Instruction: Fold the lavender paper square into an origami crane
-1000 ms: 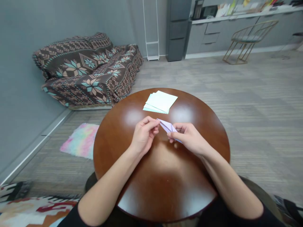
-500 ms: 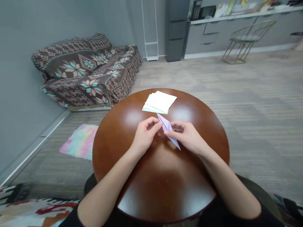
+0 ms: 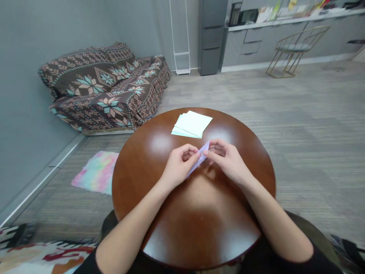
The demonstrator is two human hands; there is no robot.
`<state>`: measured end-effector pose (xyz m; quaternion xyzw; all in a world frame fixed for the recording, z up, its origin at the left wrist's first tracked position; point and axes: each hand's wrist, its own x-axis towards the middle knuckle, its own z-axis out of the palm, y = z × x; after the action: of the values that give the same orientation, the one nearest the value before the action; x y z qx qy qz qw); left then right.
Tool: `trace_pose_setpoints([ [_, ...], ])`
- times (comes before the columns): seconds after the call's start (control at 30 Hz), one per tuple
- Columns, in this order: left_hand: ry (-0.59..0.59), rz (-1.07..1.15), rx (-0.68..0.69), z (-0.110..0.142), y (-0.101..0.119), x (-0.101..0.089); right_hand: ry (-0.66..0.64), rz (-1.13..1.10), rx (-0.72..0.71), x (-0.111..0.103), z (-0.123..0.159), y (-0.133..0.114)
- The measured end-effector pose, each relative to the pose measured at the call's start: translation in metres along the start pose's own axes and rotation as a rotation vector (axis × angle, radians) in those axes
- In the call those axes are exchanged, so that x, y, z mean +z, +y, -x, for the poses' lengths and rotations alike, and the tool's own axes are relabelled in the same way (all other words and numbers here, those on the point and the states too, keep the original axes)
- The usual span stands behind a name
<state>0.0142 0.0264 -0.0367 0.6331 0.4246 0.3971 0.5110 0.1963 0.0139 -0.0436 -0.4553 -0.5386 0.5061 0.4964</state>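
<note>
Between both hands, over the middle of the table, is a piece of folded lilac paper (image 3: 196, 163), narrow and pointed, slanting from lower left to upper right. My left hand (image 3: 181, 163) pinches it with thumb and fingertips from the left side. From the right, my right hand (image 3: 225, 156) grips its upper part, the thumb pressed on the near face. The fingers hide part of the folds. Just beyond the hands lies a loose stack of pale green paper sheets (image 3: 192, 123), fanned a little.
The round brown wooden table (image 3: 137, 171) stands before me. Beyond it are a sofa (image 3: 108, 87) with a patterned cover, a fluffy pastel rug (image 3: 95, 173) on the floor, a tall grey fridge (image 3: 211, 38) and a wire-backed chair (image 3: 296, 47) by the kitchen counter.
The folded lilac paper has been turned: its upper end pointed left before and points right now. Both hands have shifted their grip on it. The paper stack stays put.
</note>
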Motion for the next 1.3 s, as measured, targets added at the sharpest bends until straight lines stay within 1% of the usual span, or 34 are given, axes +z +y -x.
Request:
trace_pose_setpoints([
  [0.07, -0.019, -0.110, 0.006, 0.001, 0.001, -0.002, 0.006, 0.088, -0.088, -0.004, -0.001, 0.000],
  [0.17, -0.069, -0.230, 0.026, 0.002, 0.003, -0.005, -0.124, 0.281, -0.217, -0.012, -0.001, -0.004],
  [0.23, -0.097, -0.264, 0.036, 0.003, 0.004, -0.007, -0.192, 0.375, -0.266, -0.015, 0.000, -0.006],
  [0.33, -0.153, -0.266, 0.036, 0.004, 0.007, -0.008, -0.242, 0.428, -0.241, -0.017, 0.002, -0.009],
  [0.57, -0.281, -0.233, -0.015, 0.004, 0.008, -0.011, -0.355, 0.436, -0.152, -0.021, 0.004, -0.011],
  [0.77, -0.295, -0.215, -0.051, 0.001, 0.007, -0.012, -0.355, 0.486, -0.134, -0.032, 0.003, -0.010],
  [1.0, -0.282, -0.195, -0.073, 0.001, 0.005, -0.011, -0.362, 0.466, -0.104, -0.040, 0.002, -0.011],
  [1.07, -0.270, -0.190, -0.077, 0.001, 0.004, -0.011, -0.348, 0.470, -0.108, -0.044, 0.001, -0.011],
  [1.13, -0.251, -0.195, -0.080, 0.000, 0.002, -0.011, -0.303, 0.457, -0.132, -0.047, 0.001, -0.012],
  [1.23, -0.209, -0.204, -0.071, -0.001, -0.001, -0.011, -0.242, 0.395, -0.138, -0.043, 0.002, -0.013],
  [1.3, -0.190, -0.193, -0.055, -0.001, -0.002, -0.011, -0.260, 0.387, -0.097, -0.037, 0.004, -0.013],
])
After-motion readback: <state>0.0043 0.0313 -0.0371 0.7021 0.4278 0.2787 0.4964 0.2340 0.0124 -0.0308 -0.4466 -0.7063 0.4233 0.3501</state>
